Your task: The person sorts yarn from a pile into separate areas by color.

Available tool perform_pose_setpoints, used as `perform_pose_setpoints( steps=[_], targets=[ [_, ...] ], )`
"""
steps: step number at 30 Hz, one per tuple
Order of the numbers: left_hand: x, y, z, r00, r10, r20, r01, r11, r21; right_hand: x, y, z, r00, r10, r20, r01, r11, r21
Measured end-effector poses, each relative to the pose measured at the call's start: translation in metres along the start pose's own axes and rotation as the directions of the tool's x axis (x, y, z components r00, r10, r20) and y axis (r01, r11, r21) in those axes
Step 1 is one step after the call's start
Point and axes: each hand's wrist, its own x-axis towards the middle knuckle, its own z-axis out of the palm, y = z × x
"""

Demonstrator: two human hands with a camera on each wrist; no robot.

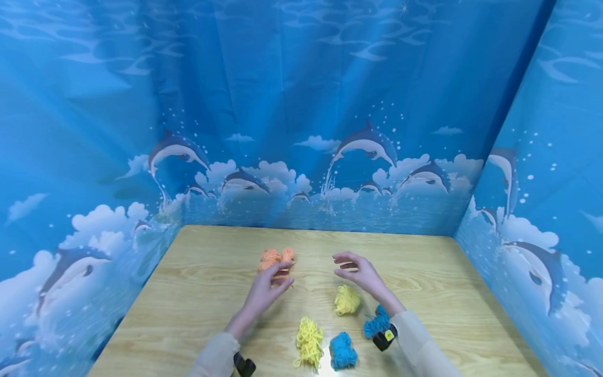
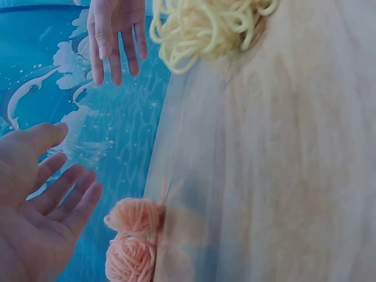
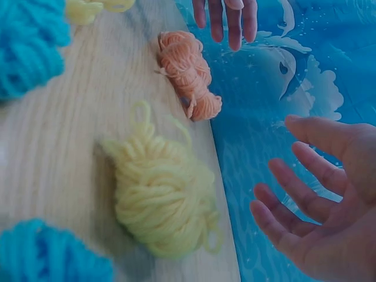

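- The left hand (image 1: pixel 266 289), fingers loosely spread and holding nothing, hovers by the orange yarn (image 1: pixel 269 256), which lies towards the far edge of the table (image 1: pixel 212 251)
- The right hand (image 1: pixel 365 272), likewise relaxed and bare, hangs near the rounded yellow yarn (image 1: pixel 347 300), apart from it
- Stray loops on the looser yellow yarn (image 1: pixel 308 343) could snag a finger passing low and unravel the bundle
- Lowering the right forearm could nudge the blue yarn (image 1: pixel 376 323) beside its black wrist device (image 1: pixel 383 339)
- The head view overlaps left fingers and orange yarn; the left wrist view shows them apart
- Only the right wrist view shows the orange bundle's narrowed middle unobstructed
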Motion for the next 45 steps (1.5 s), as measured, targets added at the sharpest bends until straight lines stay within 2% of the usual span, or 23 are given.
perform_pose_setpoints(
  steps=[8,13,16,23,32,38,42,45],
  targets=[
    [-0.013,0.002,0.006,0.997,-0.041,0.058,0.041,0.999,0.002,-0.011,0.012,0.0,0.999,-0.012,0.043,0.013,0.999,-0.037],
    [-0.019,0.003,0.011,0.991,-0.051,0.123,0.057,0.997,-0.043,-0.019,0.02,-0.001,0.998,-0.008,0.054,0.01,0.999,-0.036],
    [-0.023,0.002,0.015,0.981,-0.067,0.183,0.078,0.996,-0.054,-0.023,0.025,-0.001,0.998,-0.007,0.069,0.01,0.999,-0.047],
    [-0.033,0.007,0.024,0.946,-0.104,0.307,0.125,0.991,-0.051,-0.029,0.033,-0.003,0.993,-0.008,0.121,0.016,0.998,-0.065],
    [-0.043,0.01,0.029,0.92,-0.089,0.383,0.112,0.993,-0.038,-0.035,0.037,-0.007,0.982,0.014,0.188,0.008,0.993,-0.115],
    [-0.047,0.007,0.032,0.897,-0.096,0.432,0.106,0.994,0.002,-0.038,0.037,-0.007,0.98,0.033,0.197,-0.007,0.991,-0.132],
    [-0.049,0.006,0.033,0.887,-0.064,0.456,0.053,0.998,0.038,-0.038,0.038,-0.004,0.98,0.054,0.192,-0.026,0.989,-0.146],
    [-0.051,0.006,0.033,0.879,-0.036,0.476,0.026,0.999,0.029,-0.038,0.04,-0.003,0.979,0.059,0.195,-0.03,0.988,-0.15]
  ],
)
